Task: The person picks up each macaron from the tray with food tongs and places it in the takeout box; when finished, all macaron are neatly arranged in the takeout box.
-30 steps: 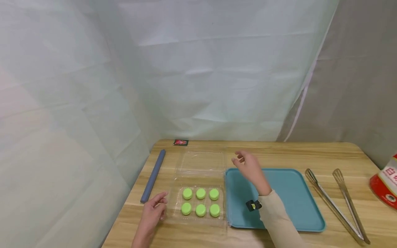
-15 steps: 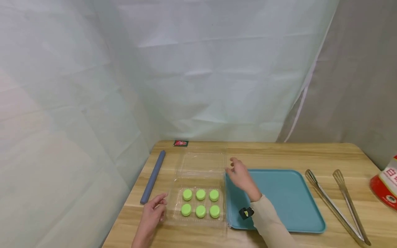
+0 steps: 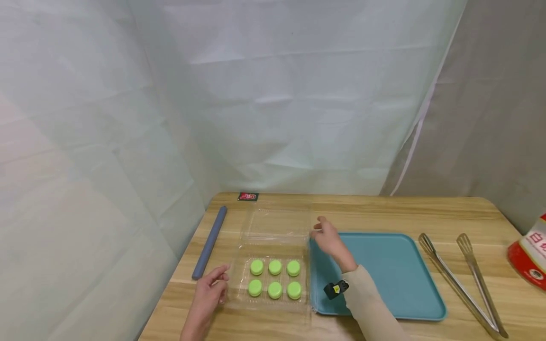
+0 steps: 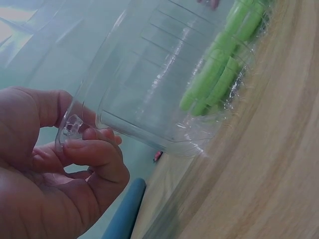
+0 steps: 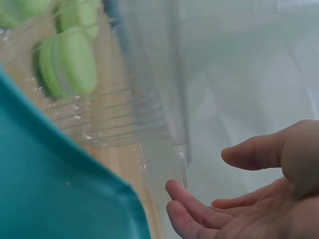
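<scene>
A clear plastic clamshell box (image 3: pixel 239 284) lies unfolded on the table, its lid (image 3: pixel 279 223) laid back on the far side. Several light green macarons (image 3: pixel 275 290) sit in two rows in its base; the right wrist view gives a close look at one macaron (image 5: pixel 70 62). With curled fingers, my left hand (image 3: pixel 208 294) pinches the box's left rim, the rim corner (image 4: pixel 72 124) passing between finger and thumb. My right hand (image 3: pixel 330 239), over the tray's far left corner, has its fingers extended and thumb apart, fingertips right by the box's right edge near the lid.
A blue tray (image 3: pixel 384 270) stands against the box's right side. Farther right lie metal tongs (image 3: pixel 456 279), and a red-and-white bag (image 3: pixel 529 251) is at the right edge. On the left are a blue-grey rod (image 3: pixel 210 241) and a small dark red packet (image 3: pixel 248 196).
My right hand has moved left and slightly nearer, from above the tray to the lid's right edge. The left hand and the macarons have stayed in place.
</scene>
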The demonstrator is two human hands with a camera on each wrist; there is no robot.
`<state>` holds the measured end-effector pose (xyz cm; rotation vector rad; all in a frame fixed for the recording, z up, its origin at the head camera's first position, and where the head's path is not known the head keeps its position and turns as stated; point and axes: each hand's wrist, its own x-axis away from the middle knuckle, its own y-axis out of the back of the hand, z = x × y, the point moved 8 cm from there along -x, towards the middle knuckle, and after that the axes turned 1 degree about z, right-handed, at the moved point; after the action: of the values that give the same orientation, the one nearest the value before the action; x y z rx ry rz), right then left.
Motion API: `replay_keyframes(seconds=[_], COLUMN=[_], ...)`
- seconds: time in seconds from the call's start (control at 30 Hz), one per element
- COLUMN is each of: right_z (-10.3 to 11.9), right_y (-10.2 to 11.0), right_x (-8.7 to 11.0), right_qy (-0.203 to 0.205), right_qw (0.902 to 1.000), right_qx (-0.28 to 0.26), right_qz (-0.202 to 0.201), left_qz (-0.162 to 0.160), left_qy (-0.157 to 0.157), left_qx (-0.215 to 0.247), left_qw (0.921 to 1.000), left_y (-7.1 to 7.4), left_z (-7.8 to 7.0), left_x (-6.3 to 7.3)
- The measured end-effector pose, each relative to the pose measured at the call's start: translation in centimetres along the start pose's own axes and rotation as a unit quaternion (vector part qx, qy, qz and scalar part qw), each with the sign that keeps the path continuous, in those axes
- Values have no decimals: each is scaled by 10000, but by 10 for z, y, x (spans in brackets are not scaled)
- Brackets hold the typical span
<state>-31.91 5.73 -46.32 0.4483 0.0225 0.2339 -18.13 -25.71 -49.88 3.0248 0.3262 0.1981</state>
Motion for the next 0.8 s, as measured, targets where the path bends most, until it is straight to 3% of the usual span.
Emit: replay_keyframes(seconds=[0.23, 0.47, 0.63, 0.8], right_z=[7, 19, 21, 31], right_y=[7, 15, 21, 28], right_x=[1, 4, 8, 13], right_qy=[153, 562, 769, 1119], right_qw=[9990, 9970, 9944, 9906], right_qx=[-397, -355, -417, -118], right_qz=[-158, -389, -594, -783], left_qz=[-48, -39, -33, -70], left_qy=[50, -93, -6, 4], left_qx=[9, 43, -41, -87], left_qw=[10000, 9999, 10000, 9999], left_y=[0, -1, -1, 0], left_z=[-1, -2, 0, -1], left_x=[2, 0, 0, 0])
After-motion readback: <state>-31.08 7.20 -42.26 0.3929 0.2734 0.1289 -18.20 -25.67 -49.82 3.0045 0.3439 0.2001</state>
